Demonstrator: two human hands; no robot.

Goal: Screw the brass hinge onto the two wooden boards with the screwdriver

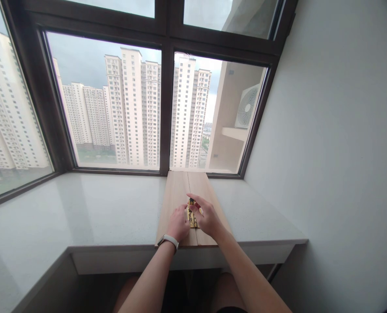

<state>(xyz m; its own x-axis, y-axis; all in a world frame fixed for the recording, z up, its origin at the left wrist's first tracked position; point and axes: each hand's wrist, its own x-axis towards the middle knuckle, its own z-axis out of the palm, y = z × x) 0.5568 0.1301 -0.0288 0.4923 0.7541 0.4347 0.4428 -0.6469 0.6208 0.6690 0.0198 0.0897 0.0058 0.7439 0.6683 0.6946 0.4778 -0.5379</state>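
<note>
A small gold and black object [192, 222] is between my hands, over two pale wooden boards [176, 187]. Its upper end is dark and its lower part shiny gold; my fingers cover much of it, so its kind is unclear. At its left side, my left hand [179, 222] has its bent fingers closed on the edge. My right hand [206, 216] curves round the other side, thumb bent against the object and index finger stretched over its dark top. The exact contact of the right fingertips is partly hidden.
The boards lie lengthwise on a white sill-like counter [115, 208], reaching toward a dark-framed window [165, 108]. A plain white wall [336, 130] rises at the right. The counter's front edge [121, 247] runs beneath my forearms.
</note>
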